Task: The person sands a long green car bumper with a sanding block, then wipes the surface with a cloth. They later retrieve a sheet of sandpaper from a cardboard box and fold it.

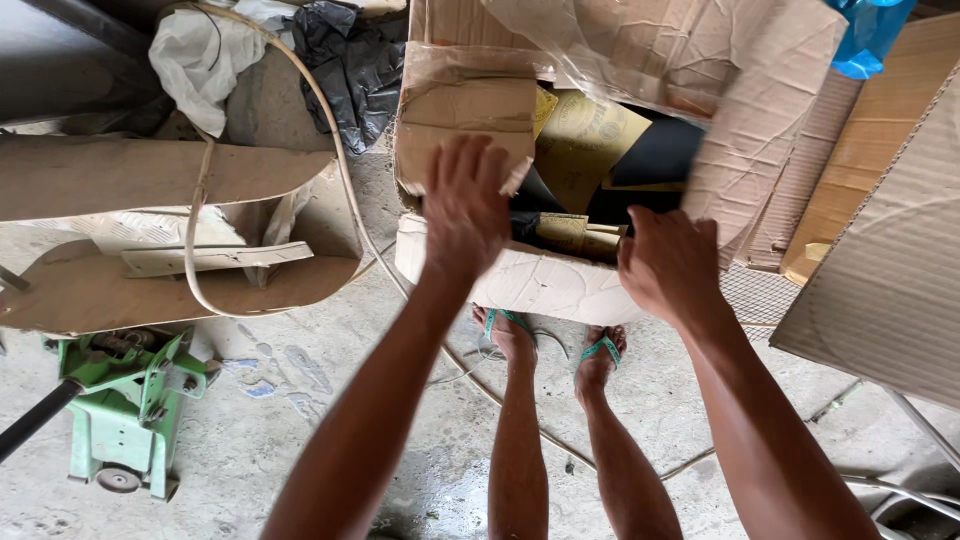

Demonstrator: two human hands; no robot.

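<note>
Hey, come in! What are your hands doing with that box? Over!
Left hand open on cardboard box flap. Right hand gripping box's near edge. Yellow and black sheets inside. Hose on floor alongside.

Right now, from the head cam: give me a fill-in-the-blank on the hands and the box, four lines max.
1. Both hands rest on an open ____ box.
2. The left hand presses on a box ____.
3. The right hand grips the box's near ____.
4. The green machine stands on the ____ floor.

Missing: cardboard; flap; edge; concrete
</note>
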